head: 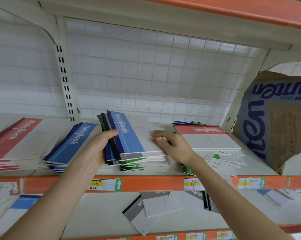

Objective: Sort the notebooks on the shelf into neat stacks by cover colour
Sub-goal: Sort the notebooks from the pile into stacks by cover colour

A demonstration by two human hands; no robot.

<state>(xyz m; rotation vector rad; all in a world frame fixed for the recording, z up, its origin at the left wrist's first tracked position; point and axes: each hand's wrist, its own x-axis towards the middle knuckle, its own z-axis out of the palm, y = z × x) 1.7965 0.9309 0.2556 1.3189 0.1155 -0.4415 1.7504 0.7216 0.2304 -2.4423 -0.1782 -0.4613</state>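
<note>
A mixed pile of notebooks (134,144) sits mid-shelf, with a blue-banded one on top and grey and green covers beneath it. My left hand (98,148) grips the pile's left spine edge, thumb over the top. My right hand (170,144) lies on the pile's right side, fingers curled over the white cover edge. At the far left lies a red stack (16,142), with a blue stack (71,144) beside it. On the right, a red-banded notebook (206,137) tops a loose heap with green and blue covers.
A cardboard box (281,118) stands at the shelf's right end. The orange shelf lip (146,183) carries price tags. On the shelf below lie scattered grey notebooks (153,207). A wire grid backs the shelf, and another shelf hangs overhead.
</note>
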